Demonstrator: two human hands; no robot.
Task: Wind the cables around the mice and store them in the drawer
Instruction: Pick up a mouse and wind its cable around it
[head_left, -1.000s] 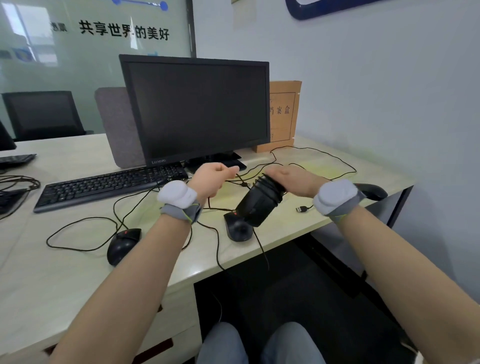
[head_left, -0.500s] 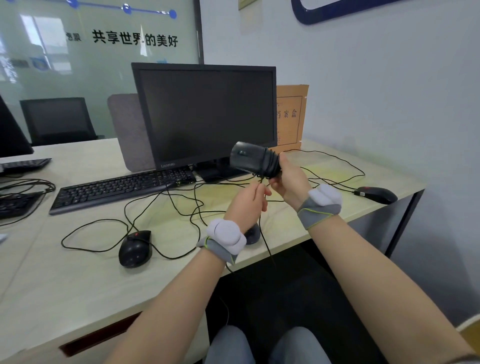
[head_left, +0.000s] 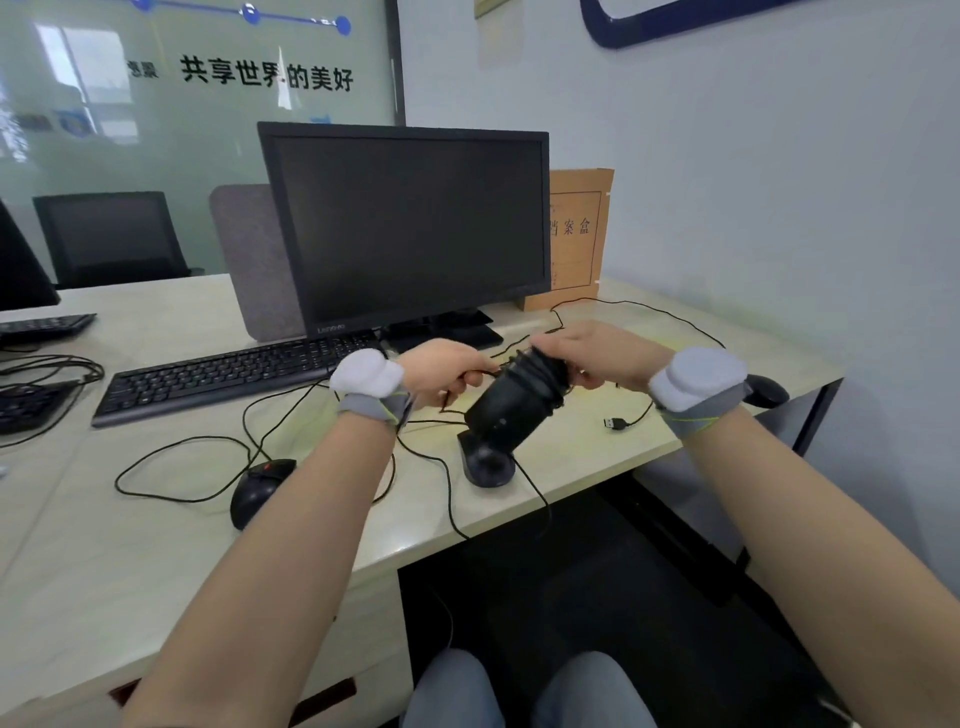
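Lowered mouse now slants down-left, cable-wrapped.

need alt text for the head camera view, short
Two hands hold a black mouse above a desk; the right hand grips its cable-wrapped end, the left hand pulls the cable. Three more mice lie on the desk.

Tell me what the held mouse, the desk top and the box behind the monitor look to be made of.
Held mouse: black plastic, probably matte, given its dull, even sheen; black cable is wound around its far end.
Desk top: pale laminate or coated board by the look, smooth with soft glare from the light.
Box: brown cardboard or kraft board, flat and unglossy, with printed characters.
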